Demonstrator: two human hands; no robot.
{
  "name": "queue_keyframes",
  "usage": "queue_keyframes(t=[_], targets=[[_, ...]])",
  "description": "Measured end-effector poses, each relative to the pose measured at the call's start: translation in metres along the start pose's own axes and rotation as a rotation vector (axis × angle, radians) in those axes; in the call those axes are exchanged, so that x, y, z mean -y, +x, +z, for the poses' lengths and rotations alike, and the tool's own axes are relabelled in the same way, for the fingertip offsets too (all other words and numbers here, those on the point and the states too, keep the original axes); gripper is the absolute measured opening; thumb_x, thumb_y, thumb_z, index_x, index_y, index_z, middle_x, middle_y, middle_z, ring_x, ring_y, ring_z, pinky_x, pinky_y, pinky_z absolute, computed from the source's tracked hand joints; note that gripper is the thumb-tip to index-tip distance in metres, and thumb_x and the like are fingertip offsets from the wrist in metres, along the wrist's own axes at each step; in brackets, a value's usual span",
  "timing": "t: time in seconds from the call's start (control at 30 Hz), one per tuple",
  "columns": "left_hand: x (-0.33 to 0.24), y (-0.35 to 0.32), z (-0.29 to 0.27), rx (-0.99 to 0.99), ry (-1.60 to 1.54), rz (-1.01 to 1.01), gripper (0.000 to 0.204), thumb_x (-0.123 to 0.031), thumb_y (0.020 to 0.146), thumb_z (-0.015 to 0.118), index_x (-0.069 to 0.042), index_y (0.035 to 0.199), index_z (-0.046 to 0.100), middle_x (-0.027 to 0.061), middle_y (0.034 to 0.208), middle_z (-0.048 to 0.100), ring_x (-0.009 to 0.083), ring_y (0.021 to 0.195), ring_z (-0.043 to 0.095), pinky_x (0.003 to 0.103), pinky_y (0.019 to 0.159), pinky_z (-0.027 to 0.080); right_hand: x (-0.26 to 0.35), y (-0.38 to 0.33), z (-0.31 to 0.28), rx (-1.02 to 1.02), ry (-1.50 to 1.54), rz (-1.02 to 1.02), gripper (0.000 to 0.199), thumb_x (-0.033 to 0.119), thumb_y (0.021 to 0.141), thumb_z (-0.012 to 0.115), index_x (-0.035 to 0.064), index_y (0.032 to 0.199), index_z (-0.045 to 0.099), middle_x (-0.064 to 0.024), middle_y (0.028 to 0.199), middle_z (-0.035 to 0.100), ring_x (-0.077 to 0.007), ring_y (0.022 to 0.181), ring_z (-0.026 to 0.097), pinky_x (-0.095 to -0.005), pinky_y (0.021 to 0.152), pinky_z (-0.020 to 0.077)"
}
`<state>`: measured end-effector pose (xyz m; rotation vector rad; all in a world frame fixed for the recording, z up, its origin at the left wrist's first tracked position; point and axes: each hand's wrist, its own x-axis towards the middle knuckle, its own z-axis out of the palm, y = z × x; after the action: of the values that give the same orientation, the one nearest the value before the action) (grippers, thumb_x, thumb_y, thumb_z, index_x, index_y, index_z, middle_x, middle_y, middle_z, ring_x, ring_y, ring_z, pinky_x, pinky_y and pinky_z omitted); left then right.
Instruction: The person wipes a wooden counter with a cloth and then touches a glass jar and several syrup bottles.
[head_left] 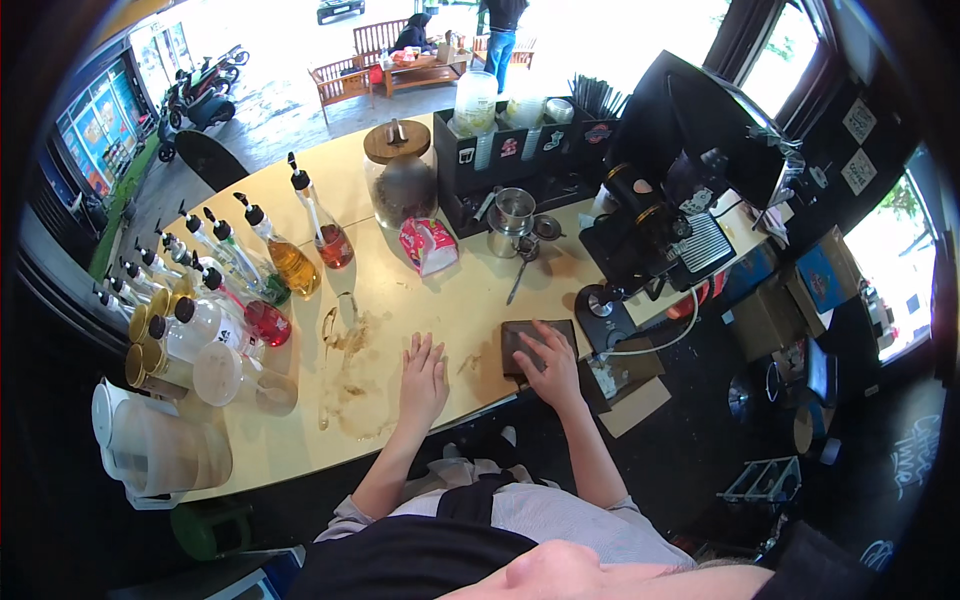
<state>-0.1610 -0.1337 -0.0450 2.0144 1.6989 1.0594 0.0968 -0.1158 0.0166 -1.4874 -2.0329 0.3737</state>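
Two hands [423,380], one brown cloth [520,340]

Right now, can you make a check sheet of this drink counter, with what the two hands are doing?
Surface: pale yellow counter, with a brown wet stain spread left of the left hand.
Job's things: dark brown cloth lying flat near the front edge.
Clutter: pump syrup bottles at left, lidded glass jar, small red-and-white packet, metal cup, spoon.
Grippers: left hand flat on the counter, fingers spread, holding nothing; right hand pressed on the cloth.
Cables: white cable looping by the black machine.
Surroundings: open shopfront, wooden benches and people outside, parked scooters at far left.
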Motion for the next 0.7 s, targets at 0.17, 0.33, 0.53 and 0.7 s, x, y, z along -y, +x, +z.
queue_keyframes(t=[0.17, 0.33, 0.53, 0.7], targets=[[-0.009, 0.002, -0.004, 0.015, -0.044, 0.002, 0.038, -0.02, 0.103, 0.042, -0.003, 0.132, 0.06, 0.019, 0.151, 0.044, 0.0383, 0.147, 0.029, 0.055, 0.12, 0.02, -0.017, -0.002, 0.059, -0.093, -0.426, 0.148, 0.063, 0.047, 0.095, 0.055, 0.0142, 0.148, 0.047, -0.0172, 0.16, 0.032, -0.0391, 0.148, 0.025, -0.0574, 0.118, 0.0205], [-0.002, 0.0, -0.006, -0.007, -0.05, -0.015, 0.04, -0.022, 0.105, 0.039, -0.004, 0.134, 0.058, 0.0186, 0.152, 0.044, 0.0377, 0.148, 0.028, 0.055, 0.12, 0.02, 0.023, -0.003, 0.074, -0.003, -0.377, 0.062, 0.064, 0.052, 0.095, 0.052, 0.0217, 0.151, 0.043, -0.0172, 0.162, 0.027, -0.0401, 0.149, 0.023, -0.06, 0.118, 0.0181], [-0.002, 0.0, -0.004, -0.013, -0.076, -0.013, 0.04, -0.023, 0.106, 0.037, -0.004, 0.135, 0.058, 0.0195, 0.152, 0.043, 0.0383, 0.147, 0.029, 0.055, 0.12, 0.02, -0.039, -0.016, 0.049, 0.053, -0.275, -0.032, 0.055, 0.039, 0.098, 0.052, 0.0167, 0.148, 0.047, -0.0133, 0.159, 0.035, -0.0372, 0.146, 0.031, -0.0555, 0.116, 0.0274], [-0.005, 0.002, -0.004, -0.005, -0.047, -0.007, 0.041, -0.023, 0.105, 0.037, -0.004, 0.135, 0.058, 0.0191, 0.152, 0.043, 0.039, 0.147, 0.028, 0.054, 0.12, 0.021, -0.049, 0.029, 0.061, -0.138, -0.355, 0.189, 0.054, 0.033, 0.098, 0.051, 0.0139, 0.148, 0.046, -0.0177, 0.158, 0.034, -0.0395, 0.146, 0.031, -0.0548, 0.118, 0.0249]])
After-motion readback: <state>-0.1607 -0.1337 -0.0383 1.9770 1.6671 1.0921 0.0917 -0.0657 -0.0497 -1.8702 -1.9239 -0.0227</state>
